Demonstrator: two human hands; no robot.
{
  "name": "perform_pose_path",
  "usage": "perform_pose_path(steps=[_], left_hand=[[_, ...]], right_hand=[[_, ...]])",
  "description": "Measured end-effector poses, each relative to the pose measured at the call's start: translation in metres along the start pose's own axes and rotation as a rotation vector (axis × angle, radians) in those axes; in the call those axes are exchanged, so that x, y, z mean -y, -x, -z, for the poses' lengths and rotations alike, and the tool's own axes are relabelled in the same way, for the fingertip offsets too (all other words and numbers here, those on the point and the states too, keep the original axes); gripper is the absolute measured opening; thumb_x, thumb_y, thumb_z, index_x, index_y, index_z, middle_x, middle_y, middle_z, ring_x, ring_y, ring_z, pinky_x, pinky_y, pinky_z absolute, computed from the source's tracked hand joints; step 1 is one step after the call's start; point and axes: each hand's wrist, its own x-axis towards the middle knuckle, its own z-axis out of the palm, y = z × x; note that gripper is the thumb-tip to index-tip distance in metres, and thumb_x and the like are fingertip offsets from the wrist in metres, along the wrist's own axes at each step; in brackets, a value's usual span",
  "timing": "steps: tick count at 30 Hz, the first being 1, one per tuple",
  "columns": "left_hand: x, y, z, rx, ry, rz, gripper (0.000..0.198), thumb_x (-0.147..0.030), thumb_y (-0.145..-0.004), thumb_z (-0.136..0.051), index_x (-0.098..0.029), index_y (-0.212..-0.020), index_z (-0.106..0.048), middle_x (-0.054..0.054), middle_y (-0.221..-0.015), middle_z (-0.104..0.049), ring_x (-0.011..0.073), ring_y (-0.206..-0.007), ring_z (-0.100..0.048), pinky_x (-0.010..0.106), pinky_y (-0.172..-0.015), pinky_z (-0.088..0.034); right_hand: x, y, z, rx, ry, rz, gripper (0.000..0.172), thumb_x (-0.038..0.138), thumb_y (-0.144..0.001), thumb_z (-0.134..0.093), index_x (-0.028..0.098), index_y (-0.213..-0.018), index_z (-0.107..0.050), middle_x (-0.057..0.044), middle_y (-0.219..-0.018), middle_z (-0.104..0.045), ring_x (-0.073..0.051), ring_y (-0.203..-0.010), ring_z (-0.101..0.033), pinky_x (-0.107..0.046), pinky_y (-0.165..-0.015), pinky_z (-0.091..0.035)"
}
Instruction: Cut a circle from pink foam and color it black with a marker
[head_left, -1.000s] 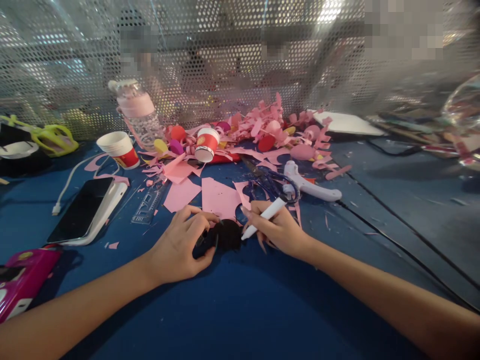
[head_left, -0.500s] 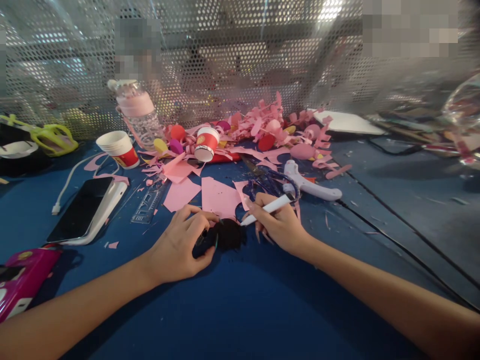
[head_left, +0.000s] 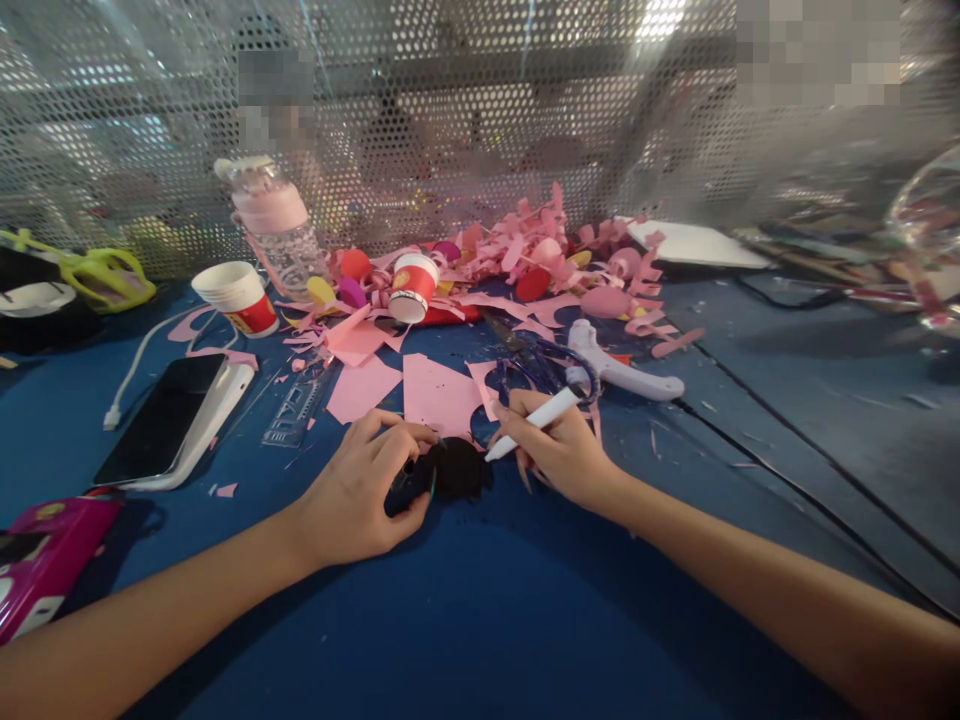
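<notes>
Okay, left hand pinched the black round piece over the blue tabletop; right hand gripped a white marker, aimed at the piece's right edge. Looked like edge inking; next stroke called for holding it steady.

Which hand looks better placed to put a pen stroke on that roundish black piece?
Probably the right hand: it holds the slim white marker pen, tip beside the roundish black piece. The left hand shows no pen; it holds the piece's left side.
</notes>
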Motion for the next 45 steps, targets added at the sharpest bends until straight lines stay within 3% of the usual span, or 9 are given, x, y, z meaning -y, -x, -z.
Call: perform_pose_path(steps=[7, 12, 20, 36, 45], left_hand=[[-0.0001, 0.0001, -0.0004, -0.007, -0.002, -0.005, 0.027, -0.010, -0.071, -0.057, -0.021, -0.084, -0.037, 0.008, -0.105, -0.058, 0.0231, -0.100, -0.047, 0.041, -0.082, -0.046], [0.0003, 0.0002, -0.0002, -0.006, 0.004, -0.004, 0.027, -0.010, -0.071, -0.057, -0.021, -0.083, -0.036, 0.008, -0.106, -0.058, 0.0232, -0.101, -0.047, 0.041, -0.083, -0.046], [0.0001, 0.0003, 0.0001, -0.007, -0.005, -0.004, 0.027, -0.010, -0.071, -0.057, -0.021, -0.083, -0.035, 0.009, -0.106, -0.058, 0.0229, -0.101, -0.046, 0.041, -0.084, -0.045], [-0.0006, 0.0002, 0.0010, 0.013, 0.017, 0.002, 0.024, -0.010, -0.073, -0.054, -0.021, -0.083, -0.035, 0.009, -0.107, -0.058, 0.0232, -0.101, -0.046, 0.042, -0.084, -0.044], [-0.0010, 0.0014, 0.0050, 0.023, 0.097, 0.033, 0.026, -0.001, -0.070, -0.047, -0.021, -0.083, -0.036, 0.008, -0.108, -0.057, 0.0225, -0.103, -0.045, 0.042, -0.086, -0.043]], right_hand=[[0.0002, 0.0008, 0.0014, 0.039, -0.004, -0.026, 0.039, 0.041, -0.081, -0.053, 0.021, -0.054, -0.033, 0.009, -0.035, -0.039, -0.004, -0.025, -0.035, -0.015, -0.024, -0.027], [0.0021, 0.0017, -0.0001, 0.098, -0.018, -0.044, 0.042, 0.048, -0.078, -0.055, 0.020, -0.053, -0.035, 0.006, -0.042, -0.049, -0.004, -0.026, -0.038, -0.016, -0.024, -0.027], [-0.0022, 0.0010, 0.0011, -0.022, 0.020, 0.000, 0.036, 0.041, -0.082, -0.052, 0.021, -0.058, -0.035, 0.009, -0.039, -0.040, -0.004, -0.026, -0.036, -0.015, -0.025, -0.025], [-0.0014, -0.0010, -0.0001, 0.020, 0.004, -0.019, 0.038, 0.045, -0.082, -0.051, 0.021, -0.057, -0.037, 0.008, -0.038, -0.041, -0.004, -0.026, -0.036, -0.016, -0.025, -0.025], [-0.0031, -0.0026, -0.0002, 0.005, 0.017, 0.058, 0.039, 0.050, -0.079, -0.056, 0.019, -0.061, -0.041, 0.007, -0.046, -0.046, -0.003, -0.032, -0.039, -0.015, -0.029, -0.028]])
